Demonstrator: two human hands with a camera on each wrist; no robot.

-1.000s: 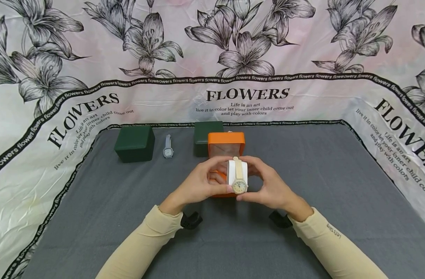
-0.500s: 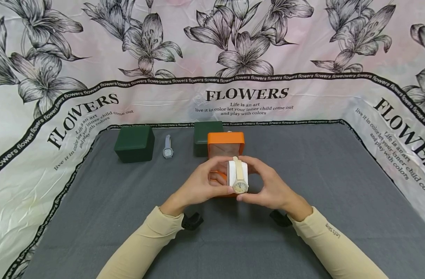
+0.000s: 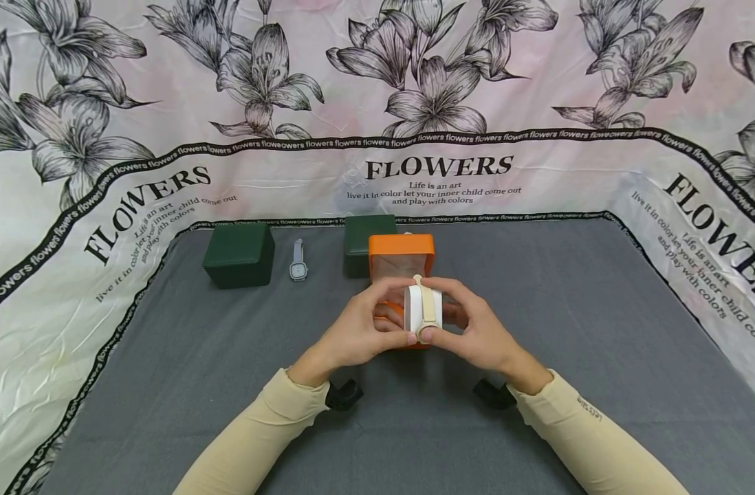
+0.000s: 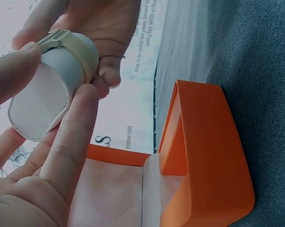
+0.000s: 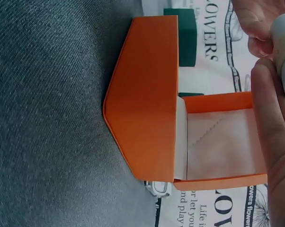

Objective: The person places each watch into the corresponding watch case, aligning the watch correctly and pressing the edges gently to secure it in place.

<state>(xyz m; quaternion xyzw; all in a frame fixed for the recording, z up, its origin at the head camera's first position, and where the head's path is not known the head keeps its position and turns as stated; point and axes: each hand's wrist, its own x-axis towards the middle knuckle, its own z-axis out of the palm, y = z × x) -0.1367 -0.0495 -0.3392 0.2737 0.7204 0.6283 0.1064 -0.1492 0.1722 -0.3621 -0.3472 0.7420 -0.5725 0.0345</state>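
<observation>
A wristwatch with a cream strap (image 3: 428,302) is wrapped around a white watch pillow (image 3: 412,313), held up at the middle of the head view. My left hand (image 3: 353,330) grips the pillow from the left, thumb at its lower front corner. From the other side my right hand (image 3: 485,333) holds it too, with the thumb over the watch's dial, which is mostly hidden. In the left wrist view the pillow's flat white end (image 4: 40,101) faces the camera. Just behind the hands stands an orange watch box (image 3: 402,245), its lid raised and a pale lining inside.
A closed dark green box (image 3: 238,254) stands at the back left, with a pale blue-strapped watch (image 3: 298,261) lying beside it. Another green box (image 3: 360,245) is behind the orange one. Past the orange box, a silver watch (image 5: 159,188) shows in the right wrist view. Grey cloth (image 3: 600,330) covers the table.
The watch and pillow have tilted, so the dial now faces lower. My right thumb has moved up and left onto the dial. Both hands keep their hold; the boxes stay put.
</observation>
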